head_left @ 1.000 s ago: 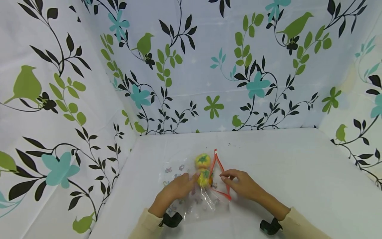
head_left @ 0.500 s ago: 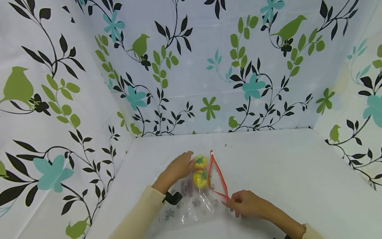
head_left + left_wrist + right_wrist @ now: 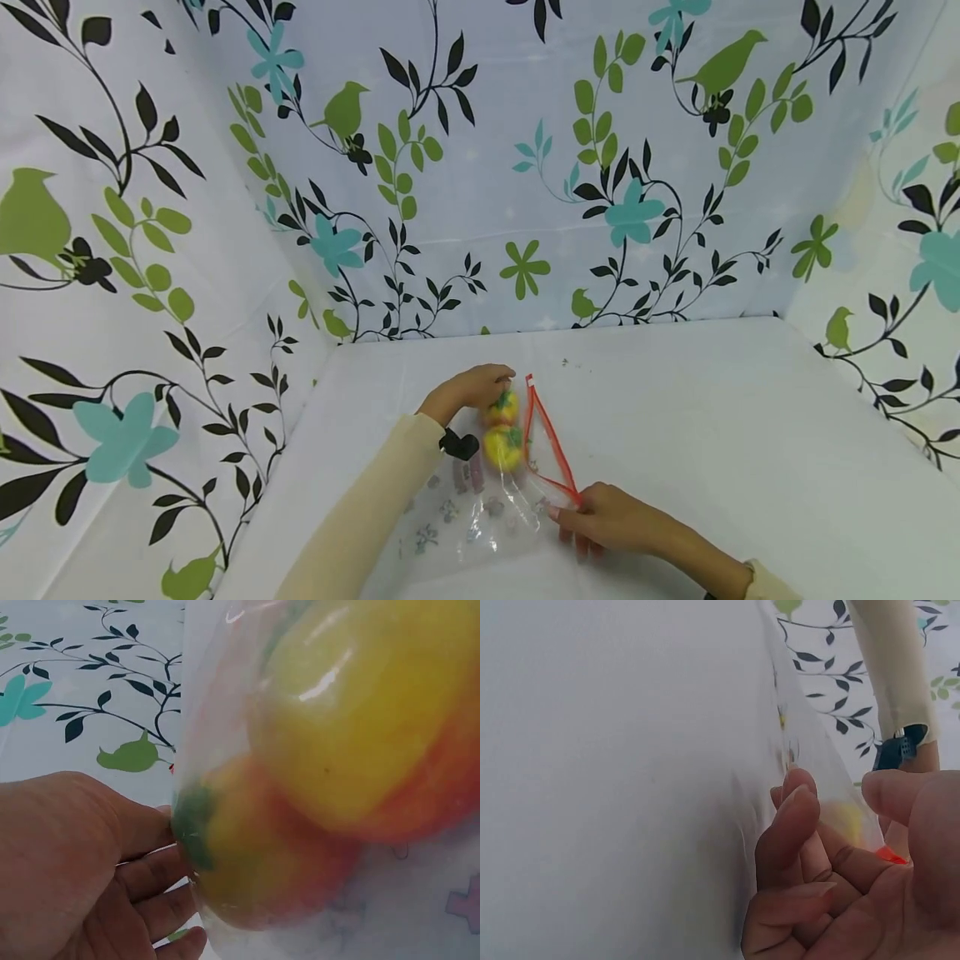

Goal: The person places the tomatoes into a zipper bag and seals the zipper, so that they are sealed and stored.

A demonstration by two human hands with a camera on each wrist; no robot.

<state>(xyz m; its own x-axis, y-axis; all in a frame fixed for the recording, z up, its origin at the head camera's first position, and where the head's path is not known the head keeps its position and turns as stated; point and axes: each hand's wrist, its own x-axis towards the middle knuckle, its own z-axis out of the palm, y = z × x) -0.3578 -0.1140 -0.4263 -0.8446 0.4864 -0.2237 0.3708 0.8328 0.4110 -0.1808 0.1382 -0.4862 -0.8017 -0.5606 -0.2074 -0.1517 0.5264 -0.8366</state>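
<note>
A clear printed plastic zip bag (image 3: pixel 450 525) with a red zip edge (image 3: pixel 551 437) lies on the table. Inside it are two round yellow-and-red, fruit-like things with green tops, the nearer one (image 3: pixel 503 448) and the farther one (image 3: pixel 502 408). My left hand (image 3: pixel 468 390) reaches over the far end. In the left wrist view its thumb and forefinger (image 3: pixel 150 874) meet the bag's edge beside the farther fruit; their tips are partly hidden. Below the near corner of the zip edge is my right hand (image 3: pixel 615 517). Its fingers (image 3: pixel 787 825) are loosely bent against the film, thumb apart.
A white-covered table (image 3: pixel 697 417) carries the bag. Patterned cloth (image 3: pixel 450 167) with leaves and birds hangs behind and at both sides. Purplish shapes (image 3: pixel 467 475) show through the film left of the nearer fruit. Black wrist cameras (image 3: pixel 459 444) sit on the sleeves.
My left hand has moved from the bag's left side to its far end, over the farther fruit. The right hand has come nearer, from the middle of the zip edge to its near corner.
</note>
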